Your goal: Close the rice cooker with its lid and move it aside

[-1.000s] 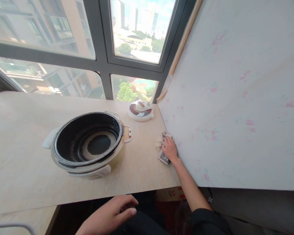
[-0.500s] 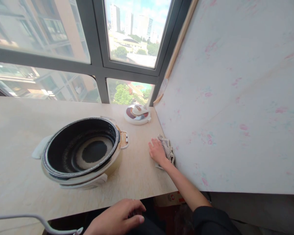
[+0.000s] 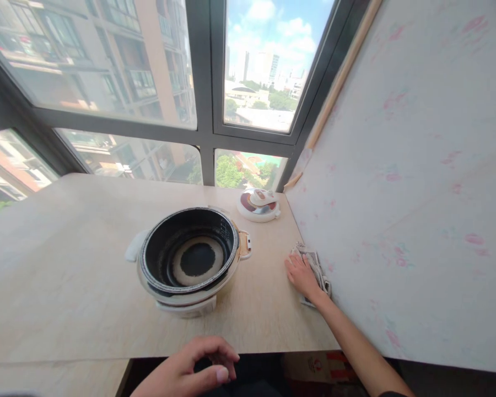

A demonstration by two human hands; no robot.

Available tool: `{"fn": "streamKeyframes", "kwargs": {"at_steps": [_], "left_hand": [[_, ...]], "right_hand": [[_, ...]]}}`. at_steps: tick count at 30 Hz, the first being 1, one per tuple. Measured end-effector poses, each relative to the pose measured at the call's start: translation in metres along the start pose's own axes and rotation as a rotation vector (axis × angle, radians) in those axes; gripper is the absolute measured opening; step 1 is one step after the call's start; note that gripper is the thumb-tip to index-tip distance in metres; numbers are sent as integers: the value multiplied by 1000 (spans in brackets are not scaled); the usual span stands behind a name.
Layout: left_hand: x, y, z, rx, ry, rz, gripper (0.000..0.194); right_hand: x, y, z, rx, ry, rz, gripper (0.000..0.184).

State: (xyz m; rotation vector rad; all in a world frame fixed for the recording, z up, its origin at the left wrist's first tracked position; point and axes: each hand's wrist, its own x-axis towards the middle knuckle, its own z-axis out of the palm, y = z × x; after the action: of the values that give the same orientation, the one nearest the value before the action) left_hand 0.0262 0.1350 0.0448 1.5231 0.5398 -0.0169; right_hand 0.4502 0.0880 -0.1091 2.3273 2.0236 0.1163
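My right hand [image 3: 303, 275] presses down on a crumpled greyish cloth [image 3: 321, 275] on the table, close against the patterned wall. Its fingers bend over the cloth's left part and hide some of it. My left hand [image 3: 198, 366] hovers at the table's front edge, fingers loosely curled and apart from the thumb, with nothing in it. Left of the cloth stands a lidless electric cooker with a cream body [image 3: 186, 306]. Its black inner pot [image 3: 202, 256] has a pale ring on the bottom.
The cooker's round lid [image 3: 259, 205] lies on the table [image 3: 66, 275] near the window corner. A flower-patterned wall panel [image 3: 417, 220] borders the right side. Grey window frames [image 3: 206, 110] rise behind. A brown box [image 3: 310, 366] shows below the table edge.
My view has swung left and up, so everything sits further right and lower. My right hand remains on the cloth. Most of the pale curved tube at lower left has gone from view.
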Motion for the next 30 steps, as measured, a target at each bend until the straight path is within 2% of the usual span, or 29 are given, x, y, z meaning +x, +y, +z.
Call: {"fn": "streamKeyframes", "kwargs": {"at_steps": [3,5,8,10,13,15,18,19,20,22,24,27,30], "left_hand": [[-15,-13,-11,-163,96,63,42],[-21,-20,-16,-224,210,107,43],[-27,-28,-22,-286,492,187,47],[-31,-31,-27,-352,696,255,48],[-34,-27,-44,-464,969,334,43],[-31,-21,-62,-525,1249,365,32],[-14,-15,-98,-510,1799,429,16],[-6,-15,-112,-480,1933,451,15],[2,-16,-125,-444,2006,445,16],[17,-22,-148,-381,2041,389,25],[28,-28,-166,-341,1978,324,38],[35,-29,-182,-276,1801,131,52],[35,-20,-190,-229,1595,-60,55]], "right_hand": [[10,-8,-7,103,-12,19,45],[19,-11,-15,207,42,21,45],[34,-13,-32,404,160,93,38],[44,-11,-45,479,189,162,37],[62,-5,-60,470,180,234,58],[78,0,-67,447,162,261,66],[111,8,-72,419,92,251,63],[125,9,-74,415,64,242,61],[139,11,-75,413,40,234,59],[170,12,-78,406,10,228,54],[202,12,-82,385,6,236,51],[247,10,-89,334,8,257,52],[283,6,-93,290,-37,278,62]]}}
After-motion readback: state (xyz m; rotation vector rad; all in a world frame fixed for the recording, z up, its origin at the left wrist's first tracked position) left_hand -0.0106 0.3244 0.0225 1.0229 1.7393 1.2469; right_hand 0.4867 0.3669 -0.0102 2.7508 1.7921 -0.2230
